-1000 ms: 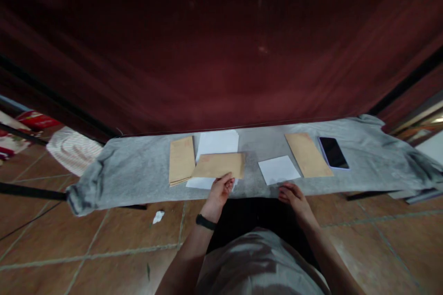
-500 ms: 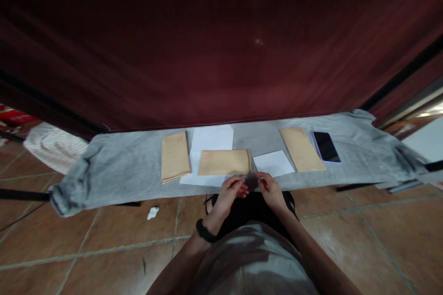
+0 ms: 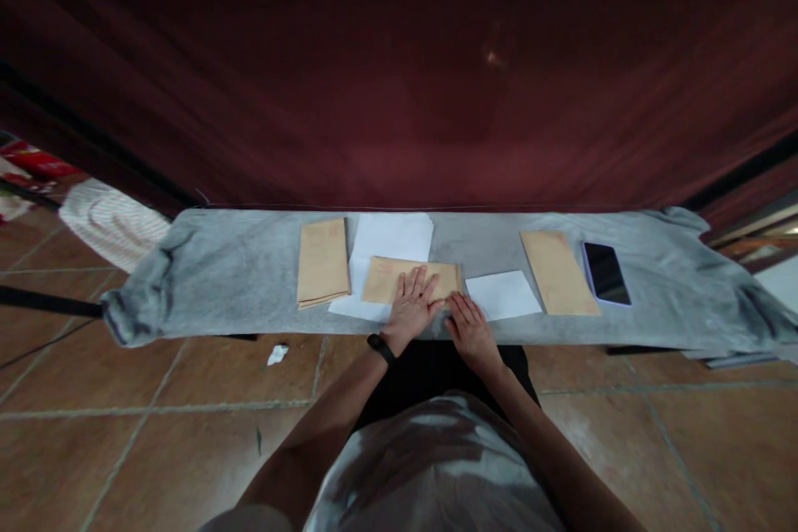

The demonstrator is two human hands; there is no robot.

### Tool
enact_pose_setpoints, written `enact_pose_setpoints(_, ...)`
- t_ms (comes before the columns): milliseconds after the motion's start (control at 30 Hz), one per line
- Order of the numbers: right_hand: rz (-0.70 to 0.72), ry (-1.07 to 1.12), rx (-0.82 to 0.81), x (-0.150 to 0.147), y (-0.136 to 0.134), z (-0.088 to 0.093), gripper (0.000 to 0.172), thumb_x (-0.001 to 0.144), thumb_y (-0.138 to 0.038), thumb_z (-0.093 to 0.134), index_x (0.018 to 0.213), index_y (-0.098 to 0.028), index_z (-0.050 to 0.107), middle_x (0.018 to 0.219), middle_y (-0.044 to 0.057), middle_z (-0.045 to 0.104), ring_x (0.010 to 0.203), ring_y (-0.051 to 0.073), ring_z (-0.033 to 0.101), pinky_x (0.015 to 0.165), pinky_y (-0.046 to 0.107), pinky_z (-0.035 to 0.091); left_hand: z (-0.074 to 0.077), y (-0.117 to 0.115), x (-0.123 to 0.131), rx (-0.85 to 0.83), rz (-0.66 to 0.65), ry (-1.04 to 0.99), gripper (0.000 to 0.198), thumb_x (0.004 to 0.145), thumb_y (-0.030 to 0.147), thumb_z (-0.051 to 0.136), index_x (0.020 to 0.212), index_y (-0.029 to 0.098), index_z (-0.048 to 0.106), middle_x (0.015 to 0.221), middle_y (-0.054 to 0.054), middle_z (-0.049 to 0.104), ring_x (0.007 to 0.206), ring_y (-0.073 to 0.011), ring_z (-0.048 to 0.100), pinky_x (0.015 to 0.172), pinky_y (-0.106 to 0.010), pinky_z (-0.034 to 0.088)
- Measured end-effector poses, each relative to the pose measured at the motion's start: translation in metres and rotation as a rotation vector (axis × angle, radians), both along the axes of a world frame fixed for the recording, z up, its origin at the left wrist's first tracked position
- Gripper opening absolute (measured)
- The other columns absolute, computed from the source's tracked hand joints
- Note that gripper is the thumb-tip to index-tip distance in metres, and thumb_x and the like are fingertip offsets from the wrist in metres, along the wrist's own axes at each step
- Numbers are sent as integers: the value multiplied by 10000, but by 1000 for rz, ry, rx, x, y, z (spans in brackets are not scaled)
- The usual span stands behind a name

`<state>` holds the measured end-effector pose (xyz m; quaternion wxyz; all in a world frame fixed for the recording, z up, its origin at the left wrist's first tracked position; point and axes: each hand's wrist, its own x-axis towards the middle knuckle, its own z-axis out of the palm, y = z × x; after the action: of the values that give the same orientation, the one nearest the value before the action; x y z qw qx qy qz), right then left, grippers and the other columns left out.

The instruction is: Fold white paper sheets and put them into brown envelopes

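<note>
My left hand (image 3: 412, 306) lies flat with fingers spread on a brown envelope (image 3: 383, 277) that rests across white sheets of paper (image 3: 391, 237). My right hand (image 3: 469, 324) lies flat beside it, fingers stretched toward the envelope's right end, just left of a folded white paper (image 3: 504, 295). A black band sits on my left wrist. Everything rests on a narrow table covered with grey cloth (image 3: 237, 274).
A stack of brown envelopes (image 3: 322, 262) lies to the left. Another brown envelope (image 3: 558, 272) and a dark phone (image 3: 605, 273) lie to the right. A dark red curtain (image 3: 399, 83) hangs behind. A scrap of paper (image 3: 278, 354) lies on the tiled floor.
Both hands came together at the table's near edge, then moved forward. They now press flat on the middle envelope, which has shifted slightly right.
</note>
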<state>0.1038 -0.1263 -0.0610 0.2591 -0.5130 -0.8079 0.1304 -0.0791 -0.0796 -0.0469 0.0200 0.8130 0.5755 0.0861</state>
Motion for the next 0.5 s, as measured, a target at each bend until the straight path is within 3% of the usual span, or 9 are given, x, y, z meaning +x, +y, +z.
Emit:
enact_pose_setpoints(167, -124, -16, 8, -6, -4, -2, 543, 1014, -299, 400, 1516, -94, 383, 1557, 213, 419, 1457, 334, 354, 1147, 571, 349, 0, -2, 2, 10, 5, -20, 647, 994, 533, 436, 1566, 248, 335, 1657, -113, 264, 1537, -304, 207, 1247, -548, 137)
enact_pose_setpoints(333, -216, -88, -48, -13, 6, 16, 498, 989, -255, 409, 1464, -117, 464, 1424, 230, 565, 1263, 385, 518, 1025, 587, 416, -1, -2, 3, 22, 4, -34, 648, 999, 547, 414, 1569, 249, 329, 1658, -108, 261, 1540, -299, 200, 1249, -546, 131)
enact_pose_setpoints(500, -245, -133, -137, -18, 25, 30, 482, 968, -251, 438, 1410, -74, 515, 1278, 264, 647, 1140, 368, 600, 977, 526, 447, -3, -2, 2, 31, 9, -53, 685, 985, 565, 440, 1581, 260, 295, 1663, -94, 246, 1545, -295, 178, 1250, -541, 135)
